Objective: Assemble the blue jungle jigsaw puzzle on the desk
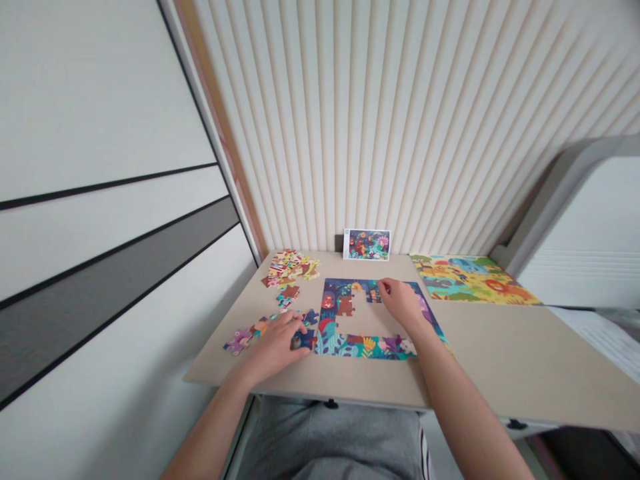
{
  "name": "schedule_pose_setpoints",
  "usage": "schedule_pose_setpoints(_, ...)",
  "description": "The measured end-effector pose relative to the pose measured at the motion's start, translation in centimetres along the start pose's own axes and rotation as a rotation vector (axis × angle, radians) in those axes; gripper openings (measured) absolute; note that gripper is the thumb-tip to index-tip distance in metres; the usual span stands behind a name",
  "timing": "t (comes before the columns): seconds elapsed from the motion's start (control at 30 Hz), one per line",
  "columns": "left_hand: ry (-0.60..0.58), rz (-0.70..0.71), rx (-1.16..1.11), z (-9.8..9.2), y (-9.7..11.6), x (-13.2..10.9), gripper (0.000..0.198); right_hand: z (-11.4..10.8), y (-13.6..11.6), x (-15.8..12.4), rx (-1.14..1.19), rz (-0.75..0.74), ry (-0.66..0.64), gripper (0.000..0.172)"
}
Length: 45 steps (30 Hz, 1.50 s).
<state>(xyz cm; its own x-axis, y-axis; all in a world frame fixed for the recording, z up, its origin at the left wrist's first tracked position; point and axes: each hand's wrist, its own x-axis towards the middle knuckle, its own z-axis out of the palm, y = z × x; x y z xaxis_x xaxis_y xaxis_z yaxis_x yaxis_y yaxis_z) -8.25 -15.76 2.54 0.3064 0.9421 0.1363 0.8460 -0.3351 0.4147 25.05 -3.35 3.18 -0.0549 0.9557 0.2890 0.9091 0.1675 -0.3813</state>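
Note:
A jigsaw puzzle (343, 347) lies on the table, its frame of joined pieces around a bare middle. My right hand (401, 303) is over its upper right part, thumb and fingers pinched together at a dark puzzle piece (387, 289) mostly hidden by the fingertips. My left hand (280, 341) rests with fingers bent and apart over loose puzzle pieces (240, 340) left of the puzzle. Dark blue pieces (311, 317) lie by its fingertips, and some are hidden under the palm.
A picture card (369, 245) of the puzzle stands against the ribbed wall (360, 120). Another heap of pieces (290, 267) lies at the table's back left. A yellow animal puzzle (473, 280) is at the back right. The table's front edge (360, 400) is close to my lap.

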Motion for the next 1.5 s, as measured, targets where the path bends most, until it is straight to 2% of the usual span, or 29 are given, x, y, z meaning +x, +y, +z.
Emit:
schedule_pose_setpoints(0.17,0.141,-0.012,-0.057,1.2,0.1,0.6,0.023,0.0,-0.2,0.0,0.071,-0.04,-0.01,0.031)
schedule_pose_setpoints(0.3,0.21,-0.011,-0.083,2.0,0.4,1.1,0.024,0.0,-1.3,-0.4,0.273,-0.167,-0.097,0.034)
schedule_pose_setpoints(0.4,0.259,-0.002,-0.077,2.1,1.0,1.2,0.022,0.2,-2.8,-1.2,0.449,-0.284,-0.245,0.035)
schedule_pose_setpoints(0.53,0.379,0.019,-0.087,2.3,2.2,1.3,0.023,0.8,-4.9,-2.8,0.664,-0.426,-0.515,0.043)
schedule_pose_setpoints(0.63,0.453,0.037,-0.113,3.0,3.6,1.9,0.027,1.1,-5.8,-3.9,0.804,-0.422,-0.706,0.048)
schedule_pose_setpoints(0.7,0.505,0.033,-0.121,3.6,4.6,2.5,0.029,1.3,-6.1,-4.2,0.882,-0.381,-0.785,0.049)
schedule_pose_setpoints(0.77,0.545,0.036,-0.137,4.2,5.4,3.0,0.03,1.5,-6.1,-4.1,0.936,-0.344,-0.781,0.047)
schedule_pose_setpoints(0.87,0.556,0.081,-0.172,4.8,6.0,3.5,0.029,1.8,-5.8,-3.4,0.942,-0.338,-0.653,0.045)
schedule_pose_setpoints(0.97,0.532,0.123,-0.188,5.2,5.6,3.4,0.023,2.1,-4.9,-2.5,0.909,-0.35,-0.544,0.04)
schedule_pose_setpoints(1.1,0.516,0.081,-0.179,5.9,4.6,3.1,0.025,2.2,-3.4,-1.5,0.874,-0.256,-0.469,0.038)
schedule_pose_setpoints(1.27,0.476,0.05,-0.11,6.3,4.5,2.8,0.025,1.8,-2.3,-1.1,0.782,-0.251,-0.505,0.04)
schedule_pose_setpoints(1.5,0.425,0.059,-0.082,6.6,4.3,2.6,0.025,1.3,-2.4,-1.2,0.681,-0.285,-0.522,0.04)
